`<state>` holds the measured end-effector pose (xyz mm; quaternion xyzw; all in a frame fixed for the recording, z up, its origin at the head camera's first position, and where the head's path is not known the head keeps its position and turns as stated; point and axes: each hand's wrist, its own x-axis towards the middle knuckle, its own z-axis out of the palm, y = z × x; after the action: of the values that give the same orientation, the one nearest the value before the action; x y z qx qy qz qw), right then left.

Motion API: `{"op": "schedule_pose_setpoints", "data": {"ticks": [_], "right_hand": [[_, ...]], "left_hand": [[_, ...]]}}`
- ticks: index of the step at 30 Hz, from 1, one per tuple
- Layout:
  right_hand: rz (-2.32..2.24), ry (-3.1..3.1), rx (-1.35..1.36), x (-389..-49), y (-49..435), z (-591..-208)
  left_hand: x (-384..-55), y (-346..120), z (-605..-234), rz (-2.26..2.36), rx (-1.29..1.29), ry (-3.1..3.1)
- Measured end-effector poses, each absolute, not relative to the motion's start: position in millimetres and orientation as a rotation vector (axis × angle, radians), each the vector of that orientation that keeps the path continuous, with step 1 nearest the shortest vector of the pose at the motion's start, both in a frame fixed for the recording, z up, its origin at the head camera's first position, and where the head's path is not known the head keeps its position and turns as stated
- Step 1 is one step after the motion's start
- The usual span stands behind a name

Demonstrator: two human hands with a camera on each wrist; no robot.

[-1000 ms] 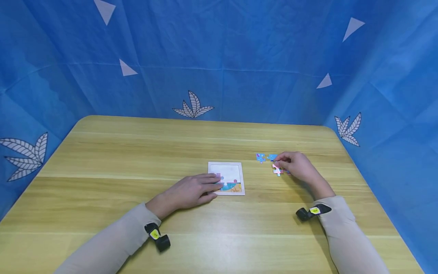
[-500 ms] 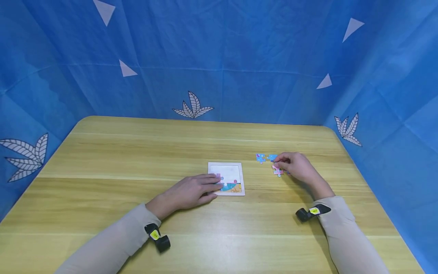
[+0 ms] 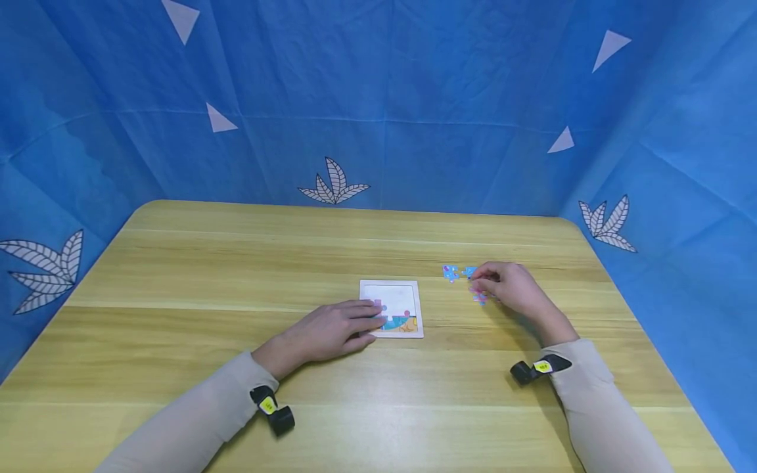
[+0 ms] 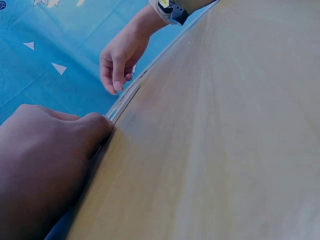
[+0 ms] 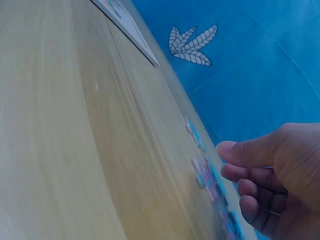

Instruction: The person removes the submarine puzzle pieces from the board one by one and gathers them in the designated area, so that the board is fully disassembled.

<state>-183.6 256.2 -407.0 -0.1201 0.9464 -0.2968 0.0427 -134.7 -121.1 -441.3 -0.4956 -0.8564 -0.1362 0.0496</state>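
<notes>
A square puzzle tray point(image 3: 395, 294) lies flat on the worktop point(image 3: 236, 263), slightly right of its middle and well in from every edge. A few pieces fill the tray's near side, an orange piece point(image 3: 408, 324) sitting in its near right corner.

Between the tray and the worktop's right edge, toward the far right corner, lie a blue piece point(image 3: 451, 272), a second blue piece point(image 3: 469, 271) just beside it, and a pink piece point(image 3: 479, 294) nearer the person.

The hands are well apart. The left hand point(image 3: 337, 328) lies palm down, fingers extended and loosely spread, their tips resting on the tray's left part. The right hand point(image 3: 513, 288) arches over the loose pieces, wrist raised, thumb and forefinger reaching down, the other fingers bent; whether it grips a piece cannot be told.

Both forearms angle inward from the worktop's near edge in beige sleeves point(image 3: 195, 414), each wrist bearing a black camera point(image 3: 280, 420). A blue curtain point(image 3: 296, 79) with white triangles and leaf prints hangs past the far edge.
</notes>
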Motion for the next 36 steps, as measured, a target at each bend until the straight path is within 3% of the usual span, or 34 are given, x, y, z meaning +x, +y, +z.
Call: {"op": "schedule_pose_setpoints", "data": {"ticks": [18, 36], "right_hand": [[-0.905, 2.864, -0.641, -169, 190, -390], [-0.876, 2.741, -0.846, -169, 131, -392]], "left_hand": [[-136, -121, -444, -0.418, -1.455, -2.544], [-138, -119, -441, -0.48, -1.04, -2.711]]}}
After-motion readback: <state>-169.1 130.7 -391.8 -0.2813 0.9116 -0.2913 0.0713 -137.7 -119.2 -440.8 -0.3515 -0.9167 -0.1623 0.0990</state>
